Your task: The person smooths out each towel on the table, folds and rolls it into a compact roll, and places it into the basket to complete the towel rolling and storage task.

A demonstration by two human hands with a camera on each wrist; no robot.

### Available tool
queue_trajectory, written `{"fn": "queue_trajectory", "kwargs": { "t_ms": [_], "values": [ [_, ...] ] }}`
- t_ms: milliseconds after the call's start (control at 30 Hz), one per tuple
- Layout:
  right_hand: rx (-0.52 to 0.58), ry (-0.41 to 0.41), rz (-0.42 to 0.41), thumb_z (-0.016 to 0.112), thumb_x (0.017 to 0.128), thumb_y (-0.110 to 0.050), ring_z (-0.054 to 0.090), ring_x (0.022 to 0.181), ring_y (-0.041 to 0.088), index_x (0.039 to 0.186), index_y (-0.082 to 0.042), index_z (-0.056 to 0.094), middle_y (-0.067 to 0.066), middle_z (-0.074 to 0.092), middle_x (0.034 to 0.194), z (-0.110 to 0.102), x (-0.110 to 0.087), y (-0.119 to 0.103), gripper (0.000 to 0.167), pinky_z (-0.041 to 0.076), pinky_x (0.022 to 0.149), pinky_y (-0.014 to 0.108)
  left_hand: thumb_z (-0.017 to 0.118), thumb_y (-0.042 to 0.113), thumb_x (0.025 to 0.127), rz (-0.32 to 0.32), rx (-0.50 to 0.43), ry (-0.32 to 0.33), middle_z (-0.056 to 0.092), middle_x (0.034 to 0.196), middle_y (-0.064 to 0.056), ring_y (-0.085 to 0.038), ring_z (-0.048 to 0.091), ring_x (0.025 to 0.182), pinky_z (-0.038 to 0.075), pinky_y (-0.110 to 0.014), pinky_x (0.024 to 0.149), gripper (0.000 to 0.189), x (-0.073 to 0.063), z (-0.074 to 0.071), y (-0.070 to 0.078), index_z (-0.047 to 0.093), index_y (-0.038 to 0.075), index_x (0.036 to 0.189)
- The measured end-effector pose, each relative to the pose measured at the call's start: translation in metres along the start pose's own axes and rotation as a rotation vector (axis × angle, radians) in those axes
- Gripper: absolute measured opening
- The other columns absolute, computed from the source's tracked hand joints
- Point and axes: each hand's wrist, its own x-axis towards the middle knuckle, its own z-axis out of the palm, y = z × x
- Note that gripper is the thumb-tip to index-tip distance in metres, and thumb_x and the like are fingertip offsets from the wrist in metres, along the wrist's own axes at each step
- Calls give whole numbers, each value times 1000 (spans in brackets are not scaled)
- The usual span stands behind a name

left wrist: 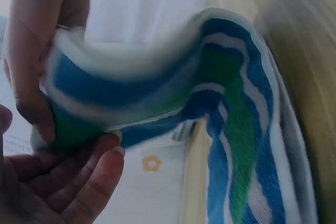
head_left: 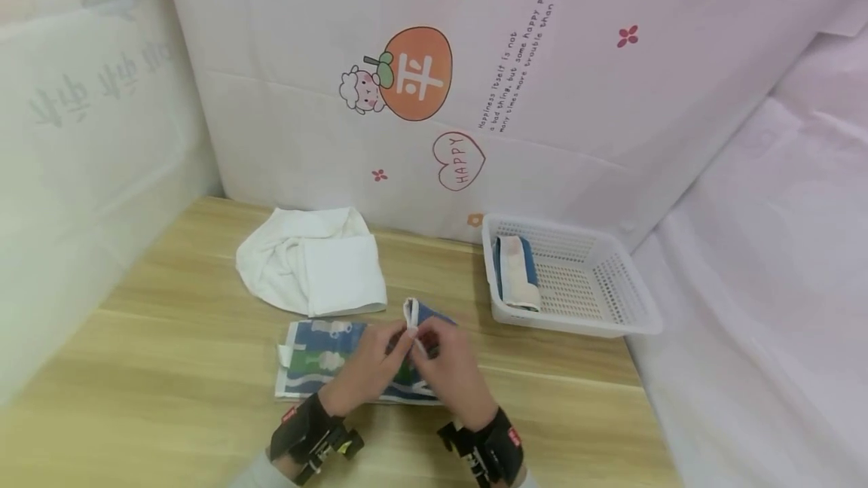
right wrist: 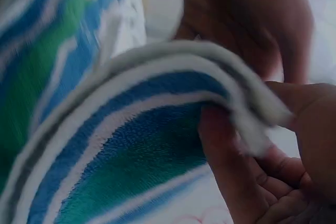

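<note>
A blue and green patterned towel [head_left: 325,352] with white edging lies folded long on the table, its right end lifted. My left hand [head_left: 366,367] is at that raised end, fingertips pinching its edge; in the left wrist view the fingers [left wrist: 100,177] meet the towel's border [left wrist: 142,77], which is blurred. From the other side my right hand [head_left: 450,367] grips the same end. In the right wrist view its index finger [right wrist: 226,150] presses inside the bent towel [right wrist: 142,140], with the thumb [right wrist: 320,124] against the outer edge.
Behind the towel lies a loosely folded white cloth [head_left: 342,269]. At the back right stands a white perforated basket [head_left: 627,292], holding a folded blue and cream towel [head_left: 517,273] at its left side. White printed sheets [head_left: 291,126] hang around the wooden table [head_left: 169,367].
</note>
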Motion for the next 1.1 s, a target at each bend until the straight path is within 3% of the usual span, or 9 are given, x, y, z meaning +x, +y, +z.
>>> {"fn": "queue_trajectory", "kwargs": {
  "t_ms": [200,300,367,533,633,733,867,933,1100],
  "values": [
    [120,-174,-31,68,96,-6,65,90,8,117,-11,65,-1,66,103,24,-10,2,22,60,76,27,50,26,108,-97,-39,-47,61,81,2,-7,62,73,56,-27,64,22,-13,-11,-10,62,13,95],
    [148,-203,-57,67,96,-5,66,99,13,126,-9,63,3,66,113,22,-13,4,30,61,82,31,53,19,106,-112,-83,-89,66,94,-4,-10,67,84,59,-27,71,15,-17,-17,-18,65,11,107],
    [159,-197,-90,68,96,-5,66,102,17,129,-9,63,5,65,118,20,-13,7,33,61,84,33,54,12,104,-118,-94,-89,68,96,-6,-10,67,79,59,-27,67,13,-18,-20,-22,65,9,110],
    [200,-93,-132,68,96,-7,64,108,23,123,-10,66,6,64,122,14,-12,17,27,60,84,36,58,0,95,-104,39,113,63,79,1,-3,53,58,49,-24,54,20,-16,-33,-12,69,2,112],
    [184,-52,-134,68,96,-5,64,107,24,120,-8,67,6,64,120,14,-12,27,24,60,83,39,60,-3,92,-94,114,251,63,79,1,-3,53,63,49,-24,58,26,-20,-44,2,69,1,116],
    [106,-94,-120,69,95,-5,63,107,24,120,-6,67,7,66,117,16,-12,38,26,57,87,42,61,-3,90,-140,170,328,62,79,-3,-7,53,64,48,-25,57,28,-31,-56,9,69,1,116],
    [-67,-231,-70,69,95,-8,61,114,24,124,-7,66,7,66,121,24,-12,53,29,52,97,44,61,-7,86,-239,239,386,69,90,-17,-22,63,71,56,-33,62,33,-48,-68,-3,65,-4,119],
    [-122,-309,-31,69,95,-9,58,119,24,126,-7,66,7,64,126,29,-13,58,31,50,102,44,61,-9,85,-288,301,386,69,103,-27,-36,68,84,60,-45,74,36,-57,-72,-14,62,-10,121],
    [-186,-427,26,69,95,-11,54,126,25,130,-5,65,9,60,134,39,-14,62,36,48,107,42,61,-8,85,-415,471,242,56,123,-42,-56,56,114,47,-66,97,51,-77,-86,-36,46,-21,132]
  ]
}}
